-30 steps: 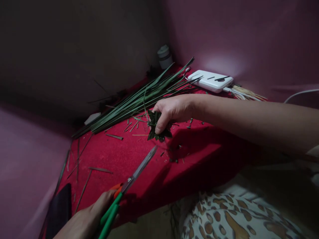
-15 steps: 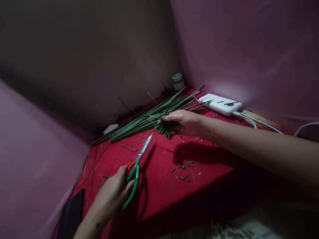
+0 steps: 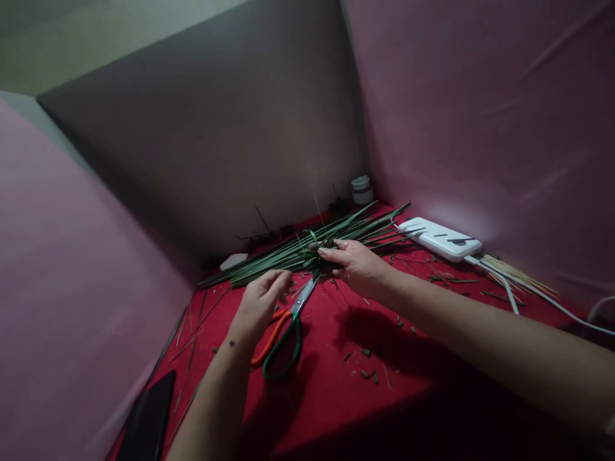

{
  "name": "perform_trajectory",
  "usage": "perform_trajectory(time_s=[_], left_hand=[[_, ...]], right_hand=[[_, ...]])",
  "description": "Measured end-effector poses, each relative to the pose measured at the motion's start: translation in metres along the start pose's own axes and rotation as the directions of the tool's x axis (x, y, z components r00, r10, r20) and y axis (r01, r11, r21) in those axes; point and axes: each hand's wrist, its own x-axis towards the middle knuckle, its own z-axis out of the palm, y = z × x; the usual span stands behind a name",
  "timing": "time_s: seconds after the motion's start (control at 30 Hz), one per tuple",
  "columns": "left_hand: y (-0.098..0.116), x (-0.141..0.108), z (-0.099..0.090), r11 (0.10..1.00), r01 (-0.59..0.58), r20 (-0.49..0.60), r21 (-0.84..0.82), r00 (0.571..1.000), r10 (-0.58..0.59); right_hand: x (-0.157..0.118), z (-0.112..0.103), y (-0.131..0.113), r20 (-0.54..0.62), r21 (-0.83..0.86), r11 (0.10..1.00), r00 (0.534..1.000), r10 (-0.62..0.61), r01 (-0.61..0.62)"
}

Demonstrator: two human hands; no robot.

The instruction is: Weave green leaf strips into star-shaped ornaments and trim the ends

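My right hand (image 3: 358, 262) is closed on a small dark green bundle of folded leaf strips (image 3: 314, 259), thumb and fingers pinching its right side. Loose leaf ends stick out of it. My left hand (image 3: 264, 298) is just left of the bundle, its fingers loosely curled and slightly apart, with nothing visible in them. Beneath and beside it, scissors (image 3: 283, 339) with one orange and one green handle lie on the red cloth (image 3: 327, 384), blades pointing at the bundle. Long green leaf strips (image 3: 269, 266) are spread behind both hands.
A white power bank (image 3: 439, 238) with a white cable (image 3: 542, 304) is at the right, near thin pale sticks (image 3: 521, 274). A lidded white jar (image 3: 362, 190) stands in the back corner. A black phone (image 3: 147, 416) lies front left. Leaf clippings (image 3: 365, 371) dot the cloth. Pink walls flank it.
My left hand has let go of the scissors, which now lie on the cloth, and has moved up toward the bundle. My right hand still holds the bundle. The view has tilted up.
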Motion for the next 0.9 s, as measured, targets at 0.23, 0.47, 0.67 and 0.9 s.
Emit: perform_trajectory(time_s=[0.23,0.47,0.67,0.9], left_hand=[[0.014,0.019,0.034,0.893,-0.024,-0.084,-0.449,0.996,-0.016],[0.003,0.016,0.041,0.842,-0.019,-0.165,-0.539,0.983,-0.083],[0.002,0.011,0.049,0.803,0.013,-0.127,-0.595,0.986,-0.110],[0.001,0.010,0.047,0.804,0.009,-0.111,-0.595,0.989,-0.094]], right_hand=[[0.006,-0.013,0.021,0.093,-0.025,0.999,0.995,-0.036,0.038],[0.005,-0.021,0.033,0.074,-0.040,0.998,0.996,-0.042,0.045],[0.006,-0.018,0.044,0.046,-0.043,0.996,0.996,-0.074,0.076],[0.007,-0.014,0.039,0.053,-0.051,0.997,0.997,-0.052,0.055]])
